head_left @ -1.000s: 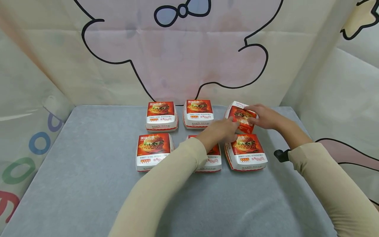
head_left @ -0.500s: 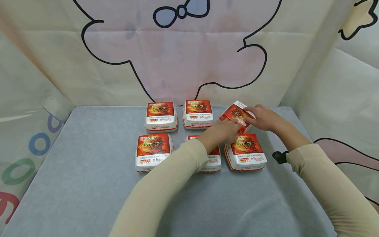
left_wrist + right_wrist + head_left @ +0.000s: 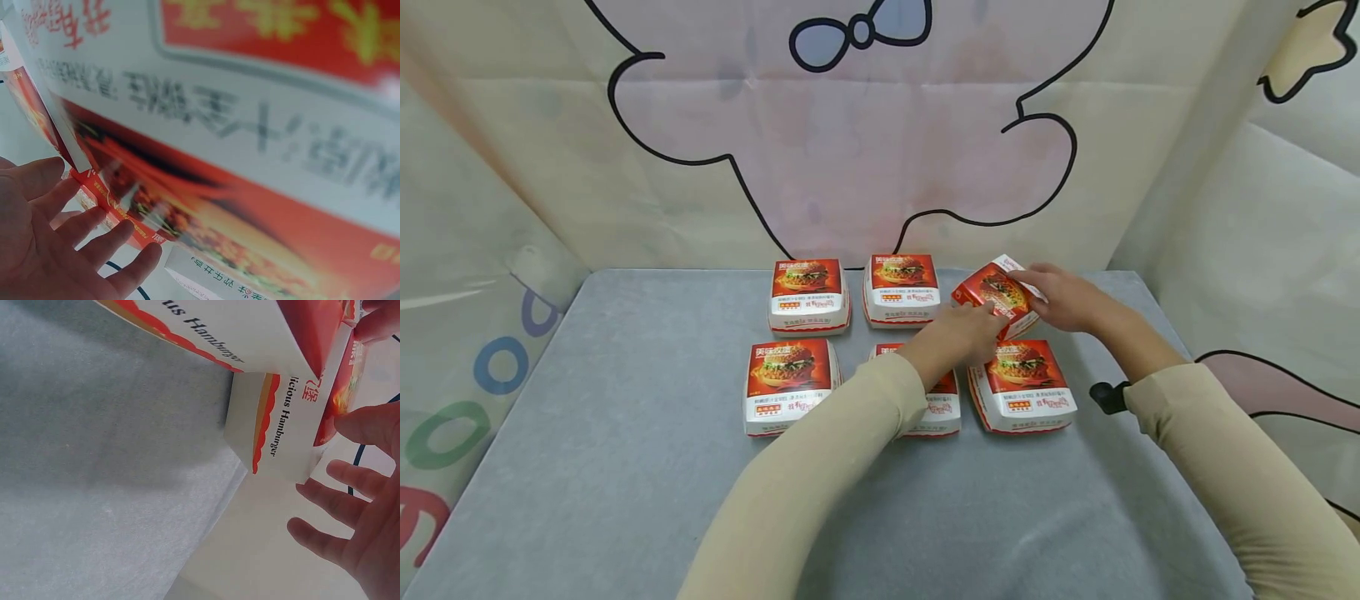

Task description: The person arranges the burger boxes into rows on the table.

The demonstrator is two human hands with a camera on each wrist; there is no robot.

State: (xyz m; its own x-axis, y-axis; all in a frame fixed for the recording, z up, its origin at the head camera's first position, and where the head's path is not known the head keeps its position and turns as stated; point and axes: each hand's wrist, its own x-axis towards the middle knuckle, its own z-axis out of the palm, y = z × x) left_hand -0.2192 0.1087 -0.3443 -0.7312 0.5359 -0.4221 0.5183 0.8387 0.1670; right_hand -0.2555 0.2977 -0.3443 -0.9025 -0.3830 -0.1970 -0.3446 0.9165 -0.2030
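A red-and-white cardboard hamburger box (image 3: 997, 290) at the back right sits turned at an angle to the others. My right hand (image 3: 1063, 300) grips its right corner, thumb on the printed lid and fingers along the far side, as the right wrist view of the same box (image 3: 292, 419) shows. My left hand (image 3: 958, 333) touches the box's near-left side. In the left wrist view its fingers look mostly straight. Just in front lies another hamburger box (image 3: 1028, 392). A front middle box (image 3: 934, 412) is partly hidden by my left arm.
More hamburger boxes stand at the back left (image 3: 808, 300), back middle (image 3: 901, 292) and front left (image 3: 790, 383). They rest on a grey-blue cloth-covered table (image 3: 625, 467). A printed fabric backdrop (image 3: 850, 150) rises behind the table's far edge.
The back right hamburger box has turned and shifted slightly left under my hands, mostly in the first half second. My right hand has moved slightly left with it; the other boxes have stayed put.
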